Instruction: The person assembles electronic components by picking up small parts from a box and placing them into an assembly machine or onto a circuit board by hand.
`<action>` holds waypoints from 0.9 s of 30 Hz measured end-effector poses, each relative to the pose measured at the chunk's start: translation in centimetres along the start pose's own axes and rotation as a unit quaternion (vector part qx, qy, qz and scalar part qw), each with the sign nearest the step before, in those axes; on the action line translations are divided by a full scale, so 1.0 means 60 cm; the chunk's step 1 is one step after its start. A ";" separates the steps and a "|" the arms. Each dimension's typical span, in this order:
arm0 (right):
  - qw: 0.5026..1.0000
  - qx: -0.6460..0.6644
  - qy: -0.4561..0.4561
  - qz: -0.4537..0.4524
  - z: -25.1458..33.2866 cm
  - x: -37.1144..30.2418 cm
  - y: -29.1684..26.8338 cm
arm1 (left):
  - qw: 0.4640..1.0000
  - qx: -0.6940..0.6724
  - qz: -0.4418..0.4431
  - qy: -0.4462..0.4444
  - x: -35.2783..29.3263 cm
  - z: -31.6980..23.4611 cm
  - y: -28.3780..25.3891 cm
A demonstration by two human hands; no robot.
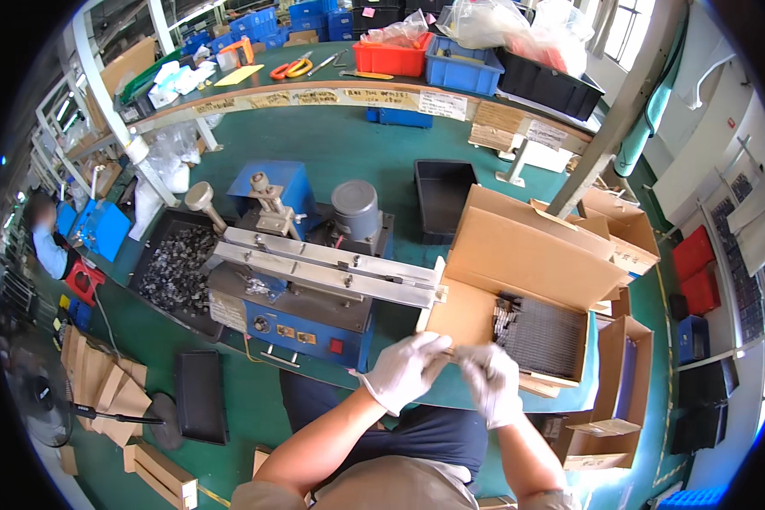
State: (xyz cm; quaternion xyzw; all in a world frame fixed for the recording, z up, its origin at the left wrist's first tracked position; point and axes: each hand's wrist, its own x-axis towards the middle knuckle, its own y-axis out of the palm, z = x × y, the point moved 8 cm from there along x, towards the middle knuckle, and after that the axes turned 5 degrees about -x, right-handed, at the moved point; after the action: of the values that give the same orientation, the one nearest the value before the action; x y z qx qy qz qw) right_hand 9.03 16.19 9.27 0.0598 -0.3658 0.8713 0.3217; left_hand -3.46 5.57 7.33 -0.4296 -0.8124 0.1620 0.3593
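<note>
My left hand (408,371), in a white glove, is at the near left corner of an opened cardboard box (461,316). Its thumb and fingers are pinched together; whatever lies in them is too small to make out. Close beside it on the right, my gloved right hand (491,384) has its fingers curled toward the left one, slightly blurred, with their contents hidden. Inside the box, rows of small dark parts (542,334) fill the right side, and a few lie loose at their left end. A long metal feed rail (348,276) from the blue machine (314,340) ends at the box's left side.
A black tray (138,287) of loose dark parts stands left of the machine. Behind the box is another black tray (427,229). A shelf (314,99) at the back carries bins and hand tools. Cardboard boxes (618,374) stand at the right; a fan (47,399) is at lower left. A co-worker (51,242) sits far left.
</note>
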 end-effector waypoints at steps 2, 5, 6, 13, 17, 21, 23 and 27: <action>0.999 0.031 -0.036 0.000 -0.028 -0.046 0.031 | 0.998 0.000 -0.005 0.056 0.005 -0.052 -0.042; 0.997 0.009 -0.043 0.069 -0.065 -0.088 0.074 | 0.987 0.062 -0.061 0.138 0.035 -0.133 -0.178; 0.996 0.015 -0.044 0.070 -0.087 -0.104 0.084 | 0.981 0.097 -0.089 0.142 0.053 -0.139 -0.215; 0.999 0.016 0.025 0.029 -0.221 -0.152 0.145 | 0.917 0.369 0.103 0.112 0.150 -0.054 -0.230; 0.986 0.069 0.152 -0.019 -0.323 -0.220 0.181 | 0.906 0.380 0.154 0.102 0.163 -0.033 -0.216; 0.988 0.066 0.137 -0.004 -0.300 -0.205 0.178 | 0.916 0.354 0.165 0.097 0.166 -0.033 -0.221; 0.982 0.081 0.168 -0.004 -0.307 -0.203 0.178 | 0.923 0.333 0.141 0.132 0.171 -0.029 -0.233; 0.978 0.086 0.189 -0.013 -0.313 -0.207 0.174 | 0.945 0.267 0.097 0.160 0.191 -0.053 -0.270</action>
State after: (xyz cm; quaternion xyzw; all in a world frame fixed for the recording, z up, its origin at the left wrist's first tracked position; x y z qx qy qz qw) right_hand 14.93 16.98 -14.81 -0.0740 -0.2212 0.8907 0.3902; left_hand -14.88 5.42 23.88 -0.4147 -0.6258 0.3359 0.5688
